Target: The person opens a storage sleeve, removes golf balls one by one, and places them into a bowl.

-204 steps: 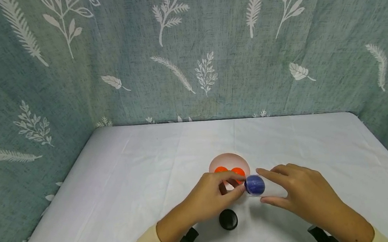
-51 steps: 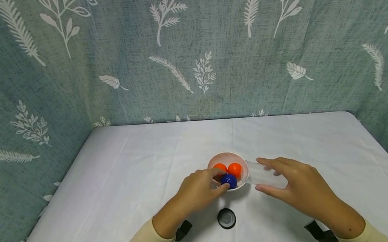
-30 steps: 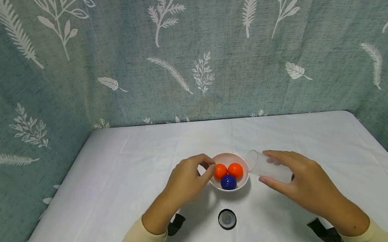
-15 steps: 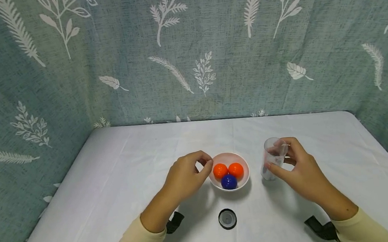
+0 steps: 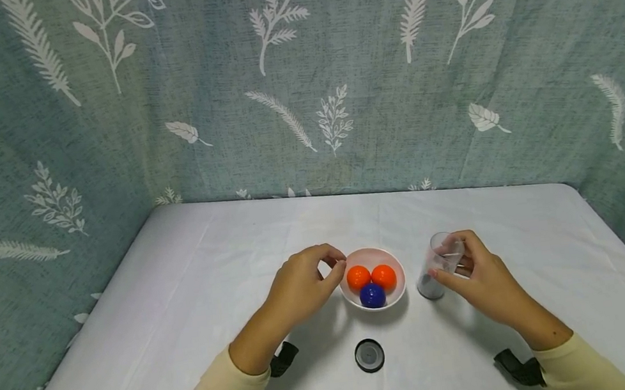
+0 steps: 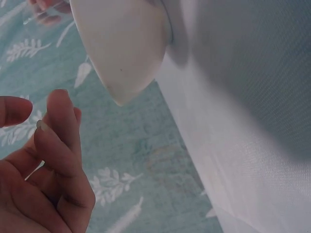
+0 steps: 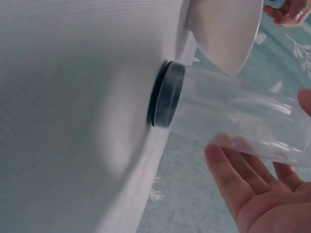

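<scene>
My right hand holds a clear plastic jar, fingers and thumb around its upper part. The jar stands mouth up, leaning slightly, right of the bowl; a black base closes its lower end, at or just above the table. Nothing shows inside it. In the pale pink bowl lie two orange balls and one blue ball. My left hand hovers at the bowl's left rim, holding nothing; its fingers bend loosely, with the thumb apart from them in the left wrist view.
A round black lid lies in front of the bowl. White cloth covers the table. A green leaf-patterned curtain hangs behind the table and along its left side.
The blue ball has gone from the jar into the bowl with the orange ones. My left hand has let go of it and drawn left. My right hand has turned the jar upright and rightward.
</scene>
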### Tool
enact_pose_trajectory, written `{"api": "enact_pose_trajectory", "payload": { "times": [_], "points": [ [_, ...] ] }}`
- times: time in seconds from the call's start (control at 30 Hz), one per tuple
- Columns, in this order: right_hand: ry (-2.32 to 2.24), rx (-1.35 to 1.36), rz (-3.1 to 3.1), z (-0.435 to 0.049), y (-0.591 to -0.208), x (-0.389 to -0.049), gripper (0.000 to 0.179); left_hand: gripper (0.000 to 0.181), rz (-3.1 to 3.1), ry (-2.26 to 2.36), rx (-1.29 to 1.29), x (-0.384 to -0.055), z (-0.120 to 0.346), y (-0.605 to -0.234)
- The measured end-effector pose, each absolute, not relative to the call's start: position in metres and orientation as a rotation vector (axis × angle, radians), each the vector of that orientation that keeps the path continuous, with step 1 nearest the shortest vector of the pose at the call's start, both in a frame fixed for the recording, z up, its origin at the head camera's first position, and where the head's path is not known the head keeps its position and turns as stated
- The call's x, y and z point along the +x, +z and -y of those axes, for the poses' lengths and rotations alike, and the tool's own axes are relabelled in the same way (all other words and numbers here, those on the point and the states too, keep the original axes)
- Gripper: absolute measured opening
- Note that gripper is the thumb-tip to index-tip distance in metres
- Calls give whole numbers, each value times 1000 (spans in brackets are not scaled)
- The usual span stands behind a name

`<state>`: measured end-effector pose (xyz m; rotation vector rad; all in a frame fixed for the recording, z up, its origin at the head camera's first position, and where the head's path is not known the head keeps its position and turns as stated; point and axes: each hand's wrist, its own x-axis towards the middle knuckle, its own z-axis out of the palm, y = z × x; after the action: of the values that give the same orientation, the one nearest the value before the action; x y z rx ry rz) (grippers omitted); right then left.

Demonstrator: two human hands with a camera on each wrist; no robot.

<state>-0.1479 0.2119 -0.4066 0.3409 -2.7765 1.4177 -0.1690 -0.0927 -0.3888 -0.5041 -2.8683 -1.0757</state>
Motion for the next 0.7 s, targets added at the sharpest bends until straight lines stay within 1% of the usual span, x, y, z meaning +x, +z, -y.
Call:
{"api": "enact_pose_trajectory", "payload": {
  "times": [0.27,0.43,0.53,0.6,0.7],
  "points": [
    [1490,301,2811,-219,-410,-153,56,13,2865,-1070,-534,-171,88,-391],
    [1477,318,2816,-222,-412,-156,55,14,2852,-1058,-545,-174,85,-390],
    [1455,333,2828,-223,-415,-157,55,18,2841,-1027,-542,-174,84,-391],
    [1432,353,2840,-224,-415,-157,58,22,2826,-1001,-533,-173,85,-392],
    [1382,403,2861,-226,-412,-157,71,27,2792,-969,-513,-173,86,-392]
  ]
}}
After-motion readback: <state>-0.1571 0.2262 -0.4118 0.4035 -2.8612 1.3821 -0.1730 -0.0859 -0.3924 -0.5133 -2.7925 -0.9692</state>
